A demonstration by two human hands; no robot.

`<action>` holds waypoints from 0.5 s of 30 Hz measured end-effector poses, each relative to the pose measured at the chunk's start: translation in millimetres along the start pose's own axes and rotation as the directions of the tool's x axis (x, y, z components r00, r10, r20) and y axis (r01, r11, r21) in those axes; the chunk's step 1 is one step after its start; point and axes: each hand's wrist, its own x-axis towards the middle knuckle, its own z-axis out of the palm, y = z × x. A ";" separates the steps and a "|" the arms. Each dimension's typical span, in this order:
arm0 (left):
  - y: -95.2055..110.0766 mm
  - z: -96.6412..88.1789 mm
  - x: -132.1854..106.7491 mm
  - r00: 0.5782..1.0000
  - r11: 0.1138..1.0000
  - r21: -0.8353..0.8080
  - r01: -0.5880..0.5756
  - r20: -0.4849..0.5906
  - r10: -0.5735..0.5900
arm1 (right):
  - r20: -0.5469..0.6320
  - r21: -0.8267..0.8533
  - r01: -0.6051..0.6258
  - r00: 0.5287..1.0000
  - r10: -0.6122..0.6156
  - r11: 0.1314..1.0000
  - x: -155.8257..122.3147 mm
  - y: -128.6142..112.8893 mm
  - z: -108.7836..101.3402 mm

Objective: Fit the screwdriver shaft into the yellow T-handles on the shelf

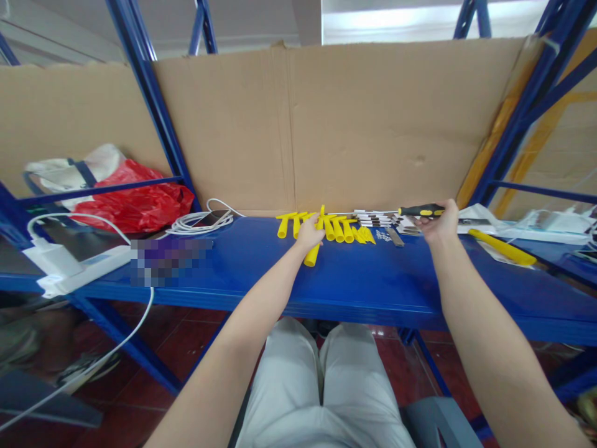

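Observation:
My left hand [310, 232] is closed round a yellow T-shaped plastic handle [312, 256], whose round tube end points toward me. In my right hand [441, 223] is a screwdriver [420, 210] with a black and yellow grip. Its thin shaft points left toward the head of the held handle; whether the tip touches it I cannot tell. More yellow T-shaped handles [339, 231] lie in a row on both sides of my left hand. Right of them are small flat yellow pieces [364, 234], several white-and-dark strips [373, 218] and a flat metal piece [394, 236].
The blue shelf top [364, 280] has a cardboard wall [364, 124] behind it. At left are a red plastic bag [140, 196], a coiled white cable [200, 222] and a power strip [88, 270]. A yellow tube [501, 247] lies at right beside blue uprights.

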 end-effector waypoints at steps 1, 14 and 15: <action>-0.1 0.1 0.1 1.000 1.000 -0.001 -0.007 0.000 0.007 | -0.032 0.003 -0.006 0.999 0.006 1.000 -4.4 -1.3 2.0; 2.9 -0.8 -2.2 1.000 1.000 0.005 0.030 -0.007 -0.030 | -0.121 -0.097 0.030 0.992 -0.042 0.995 -10.7 0.1 6.2; 3.5 -1.0 -2.5 0.999 0.999 0.005 0.036 -0.009 -0.036 | -0.098 -0.078 0.023 0.995 -0.031 0.997 -7.9 0.4 4.7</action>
